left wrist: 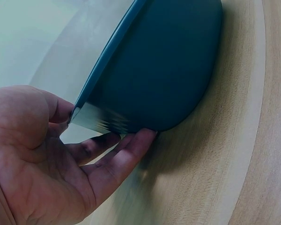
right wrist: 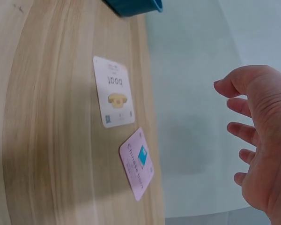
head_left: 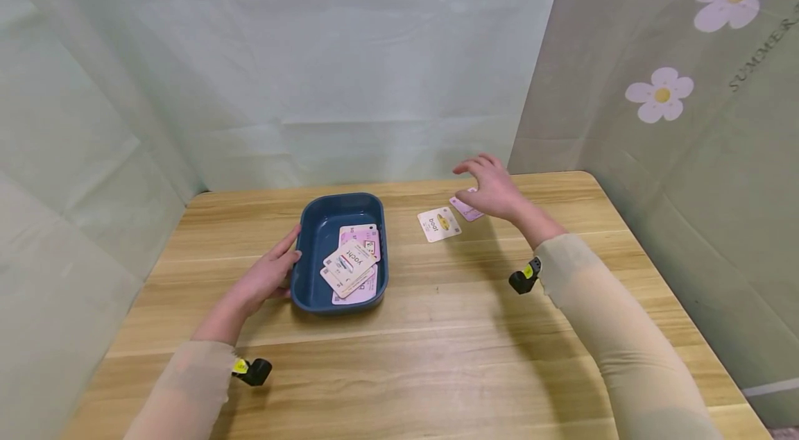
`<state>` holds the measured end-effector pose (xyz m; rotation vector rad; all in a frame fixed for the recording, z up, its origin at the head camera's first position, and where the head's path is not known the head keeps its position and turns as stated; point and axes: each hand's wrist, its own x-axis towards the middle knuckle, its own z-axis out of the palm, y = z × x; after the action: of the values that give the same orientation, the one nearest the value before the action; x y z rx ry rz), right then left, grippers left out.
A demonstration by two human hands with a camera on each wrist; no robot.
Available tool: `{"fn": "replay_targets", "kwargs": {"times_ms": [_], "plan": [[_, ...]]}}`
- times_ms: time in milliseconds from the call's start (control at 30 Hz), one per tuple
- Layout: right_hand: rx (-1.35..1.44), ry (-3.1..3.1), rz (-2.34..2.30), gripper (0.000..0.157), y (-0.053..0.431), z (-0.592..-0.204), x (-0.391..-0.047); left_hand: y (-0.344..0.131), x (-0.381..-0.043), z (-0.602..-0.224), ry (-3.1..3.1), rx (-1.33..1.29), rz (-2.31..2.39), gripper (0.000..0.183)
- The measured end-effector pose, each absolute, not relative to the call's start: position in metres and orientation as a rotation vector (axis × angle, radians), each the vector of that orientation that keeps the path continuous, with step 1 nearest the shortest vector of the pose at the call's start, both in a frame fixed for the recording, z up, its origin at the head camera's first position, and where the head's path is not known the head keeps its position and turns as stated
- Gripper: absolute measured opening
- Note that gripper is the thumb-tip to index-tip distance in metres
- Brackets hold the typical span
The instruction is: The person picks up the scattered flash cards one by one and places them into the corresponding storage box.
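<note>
My left hand (head_left: 267,277) grips the left side of a dark blue plastic tray (head_left: 320,228). In the left wrist view the thumb is at the tray's rim and the fingertips touch its outer wall. Inside the tray, several cards lie overlapping, with a white "yacht" card (head_left: 352,261) on top and a pink card (head_left: 352,233) partly under it. My right hand (head_left: 492,191) is raised above a pink card (right wrist: 136,164), fingers spread and slightly bent, holding nothing. Beside that card lies a white "boat" card (right wrist: 114,93) with a yellow boat picture.
The wooden table (head_left: 431,350) runs back to a pale curtain (head_left: 374,65). A flower-printed cloth (head_left: 662,169) hangs along the right side. Small black cameras (head_left: 526,276) are strapped at both sleeves.
</note>
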<state>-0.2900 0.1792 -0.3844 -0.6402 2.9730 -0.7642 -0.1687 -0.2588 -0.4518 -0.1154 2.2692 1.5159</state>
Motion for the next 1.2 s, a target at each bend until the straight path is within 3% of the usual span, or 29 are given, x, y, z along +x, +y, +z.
{"fn": "replay_targets", "kwargs": {"times_ms": [500, 1200], "plan": [[-0.521, 2.963, -0.693, 0.051, 0.190, -0.407, -0.295, -0.259, -0.168, -0.451, 2.279, -0.118, 1.501, 0.062], [-0.596, 2.938, -0.542, 0.050, 0.170, -0.455, -0.292, -0.259, -0.166, -0.448, 2.287, -0.107, 1.498, 0.062]]}}
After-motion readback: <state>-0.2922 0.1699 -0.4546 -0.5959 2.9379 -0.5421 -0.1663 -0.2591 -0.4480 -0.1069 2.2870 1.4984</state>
